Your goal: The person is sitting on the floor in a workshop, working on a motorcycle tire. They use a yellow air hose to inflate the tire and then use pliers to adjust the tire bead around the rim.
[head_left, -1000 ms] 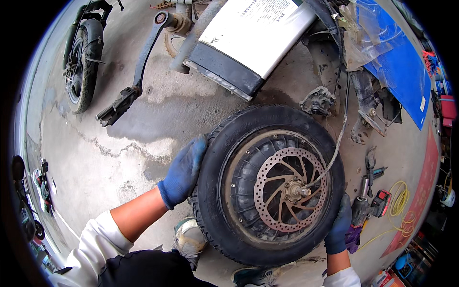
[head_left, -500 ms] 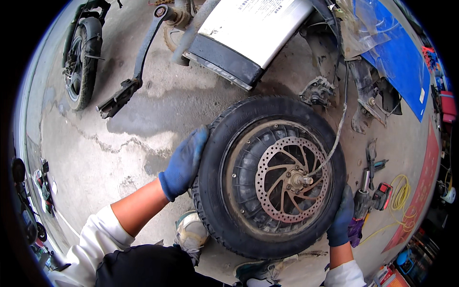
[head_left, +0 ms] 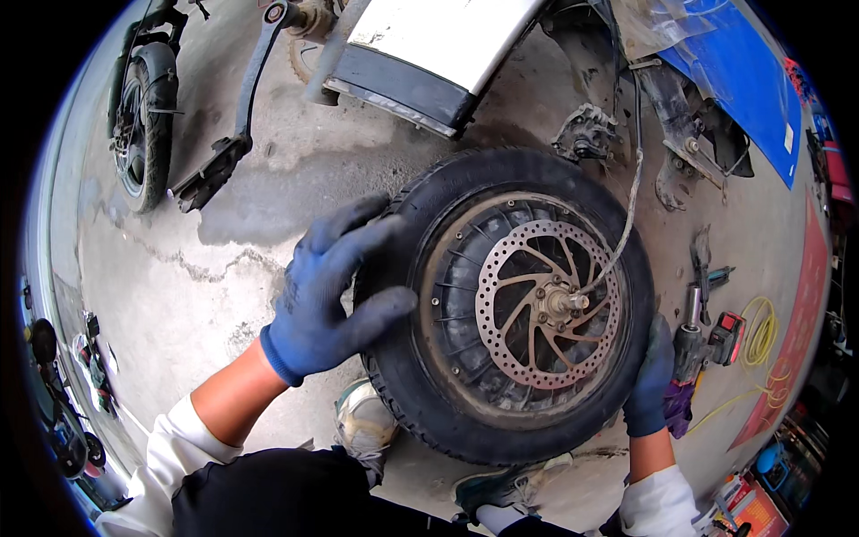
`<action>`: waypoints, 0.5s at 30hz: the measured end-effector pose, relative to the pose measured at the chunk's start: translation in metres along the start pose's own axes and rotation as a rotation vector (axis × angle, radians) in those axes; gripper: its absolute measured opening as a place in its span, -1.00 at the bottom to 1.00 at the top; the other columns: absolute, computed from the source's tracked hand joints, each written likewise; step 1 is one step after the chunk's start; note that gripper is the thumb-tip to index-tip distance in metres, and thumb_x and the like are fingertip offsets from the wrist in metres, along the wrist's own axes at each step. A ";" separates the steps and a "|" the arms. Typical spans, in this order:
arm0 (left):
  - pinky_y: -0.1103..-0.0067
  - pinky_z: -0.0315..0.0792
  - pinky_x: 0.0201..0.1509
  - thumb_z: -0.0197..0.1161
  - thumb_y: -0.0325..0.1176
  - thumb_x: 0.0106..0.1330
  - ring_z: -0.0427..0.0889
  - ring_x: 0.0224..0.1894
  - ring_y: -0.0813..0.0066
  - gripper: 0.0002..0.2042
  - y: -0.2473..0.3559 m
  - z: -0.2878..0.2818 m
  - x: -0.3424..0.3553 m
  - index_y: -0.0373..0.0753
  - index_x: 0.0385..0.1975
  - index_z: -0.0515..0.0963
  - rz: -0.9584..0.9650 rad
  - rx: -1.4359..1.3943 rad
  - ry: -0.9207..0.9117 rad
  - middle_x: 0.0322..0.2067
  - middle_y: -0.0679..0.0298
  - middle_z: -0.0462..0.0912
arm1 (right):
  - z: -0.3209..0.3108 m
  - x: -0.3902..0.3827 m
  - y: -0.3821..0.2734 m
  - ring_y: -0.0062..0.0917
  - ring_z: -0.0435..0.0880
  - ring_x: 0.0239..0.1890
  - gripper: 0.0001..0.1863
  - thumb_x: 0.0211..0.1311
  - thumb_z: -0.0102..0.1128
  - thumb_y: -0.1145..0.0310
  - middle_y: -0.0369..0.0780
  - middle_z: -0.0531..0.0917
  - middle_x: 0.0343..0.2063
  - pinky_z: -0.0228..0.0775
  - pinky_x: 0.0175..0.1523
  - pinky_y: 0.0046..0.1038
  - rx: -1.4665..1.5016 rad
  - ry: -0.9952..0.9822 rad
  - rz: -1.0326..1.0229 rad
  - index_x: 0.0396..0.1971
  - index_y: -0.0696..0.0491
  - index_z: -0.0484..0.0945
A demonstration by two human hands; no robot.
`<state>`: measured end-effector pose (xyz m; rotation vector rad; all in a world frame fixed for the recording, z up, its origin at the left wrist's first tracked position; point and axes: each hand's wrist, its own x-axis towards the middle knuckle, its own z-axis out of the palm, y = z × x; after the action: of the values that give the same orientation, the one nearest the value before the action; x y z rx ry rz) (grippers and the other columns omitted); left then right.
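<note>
I judge the step in hand as steadying the hub-motor wheel [head_left: 519, 313], which sits on the floor [head_left: 179, 313], left of the red strip [head_left: 805, 304] at its right edge, brake disc [head_left: 489, 313] upward. My left hand [head_left: 322, 300] is splayed at the tyre's [head_left: 528, 445] left side; my right hand [head_left: 651, 376] lies along the opposite side, grip unclear. Any shift calls for both palms on the tread and slack in the cable [head_left: 637, 170].
</note>
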<state>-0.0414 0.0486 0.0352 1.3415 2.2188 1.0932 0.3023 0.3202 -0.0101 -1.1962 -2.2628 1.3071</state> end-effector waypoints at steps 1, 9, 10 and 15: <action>0.27 0.31 0.20 0.43 -0.25 0.01 0.39 0.17 -0.02 -0.53 0.004 -0.006 0.004 -0.20 -0.05 0.51 0.132 0.049 -0.096 0.09 -0.02 0.43 | -0.007 0.000 0.013 -0.59 0.45 0.01 -0.61 0.48 -0.29 0.27 -0.21 0.51 -0.02 0.25 0.19 -0.47 0.130 0.017 0.075 0.05 0.20 0.41; 0.21 0.32 0.19 0.38 -0.43 -0.02 0.38 0.17 -0.07 -0.77 0.016 -0.014 -0.007 -0.19 -0.34 0.53 0.242 0.170 -0.305 0.07 0.03 0.47 | 0.013 0.006 -0.020 -0.56 0.45 0.02 -0.62 0.45 -0.19 0.27 -0.18 0.52 -0.02 0.22 0.19 -0.49 0.232 0.086 0.182 0.04 0.25 0.42; 0.21 0.31 0.20 0.38 -0.45 -0.03 0.38 0.18 -0.08 -0.77 0.020 -0.012 -0.007 -0.20 -0.36 0.53 0.203 0.164 -0.288 0.08 0.02 0.47 | 0.014 0.006 -0.019 -0.57 0.45 0.01 -0.62 0.45 -0.18 0.27 -0.19 0.52 -0.03 0.23 0.19 -0.50 0.297 0.101 0.194 0.03 0.24 0.42; 0.22 0.31 0.20 0.35 -0.49 -0.04 0.39 0.16 -0.07 -0.80 0.026 -0.002 -0.009 -0.21 -0.40 0.51 0.160 0.214 -0.203 0.06 0.02 0.48 | 0.016 0.005 -0.015 -0.59 0.45 0.01 -0.63 0.44 -0.15 0.28 -0.20 0.52 -0.02 0.24 0.18 -0.51 0.279 0.145 0.193 0.04 0.23 0.43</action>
<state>-0.0226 0.0463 0.0550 1.6632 2.1555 0.7440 0.2817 0.3108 -0.0073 -1.3810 -1.8302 1.4932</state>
